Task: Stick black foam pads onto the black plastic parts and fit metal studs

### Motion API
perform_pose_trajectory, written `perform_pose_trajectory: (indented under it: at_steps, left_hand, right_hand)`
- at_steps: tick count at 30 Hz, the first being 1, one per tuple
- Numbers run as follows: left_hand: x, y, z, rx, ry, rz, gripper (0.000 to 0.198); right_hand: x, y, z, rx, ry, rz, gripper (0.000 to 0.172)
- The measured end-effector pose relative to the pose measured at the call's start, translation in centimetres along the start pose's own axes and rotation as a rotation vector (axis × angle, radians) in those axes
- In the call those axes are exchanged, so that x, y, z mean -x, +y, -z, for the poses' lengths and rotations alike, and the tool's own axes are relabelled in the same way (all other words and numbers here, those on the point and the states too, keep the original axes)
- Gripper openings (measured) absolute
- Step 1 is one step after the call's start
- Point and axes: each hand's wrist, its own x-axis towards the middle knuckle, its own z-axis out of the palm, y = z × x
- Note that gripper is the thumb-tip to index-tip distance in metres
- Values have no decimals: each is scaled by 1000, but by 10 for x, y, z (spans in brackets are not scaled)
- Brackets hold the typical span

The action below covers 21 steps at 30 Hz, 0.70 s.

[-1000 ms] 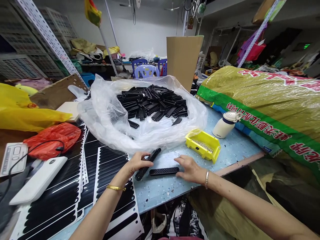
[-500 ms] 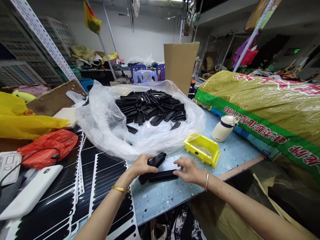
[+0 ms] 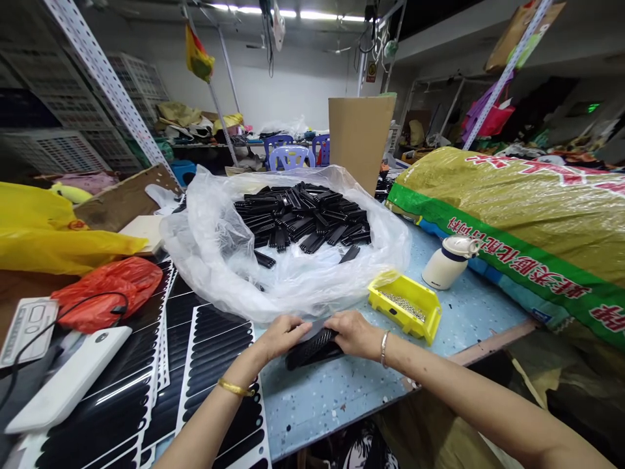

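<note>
Left hand (image 3: 282,339) and right hand (image 3: 356,335) both have fingers pinching a black strip (image 3: 311,348), its long axis slanting away rightward

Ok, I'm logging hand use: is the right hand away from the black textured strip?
No, the right hand touches one end of the black textured strip.

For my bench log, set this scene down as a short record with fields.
Left hand: gripping strips, left end
Right hand: gripping strips, right end
Strips: black, count unclear
Bag: translucent, open, around a black pile
Tray: yellow, holding small shiny bits
Bottle: upright, right of tray
Sheets: black and white, left of strips
</note>
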Motion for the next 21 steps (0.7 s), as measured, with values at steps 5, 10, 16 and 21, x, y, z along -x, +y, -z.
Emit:
perform_pose_trajectory:
  at_steps: [5, 10, 16, 21]
  left_hand:
    - [7, -25, -5, 132, 106, 94, 36]
    - [7, -29, -3, 274, 120, 199, 42]
    - [20, -25, 4, 589, 71, 187, 48]
    - [24, -26, 6, 466, -35, 273, 39]
  right_hand:
    - [14, 4, 9, -193, 36, -96, 15]
    - [4, 23, 19, -641, 192, -391, 8]
    - [-1, 40, 22, -972, 260, -521, 20]
    - [-6, 44, 21, -899, 353, -512, 21]
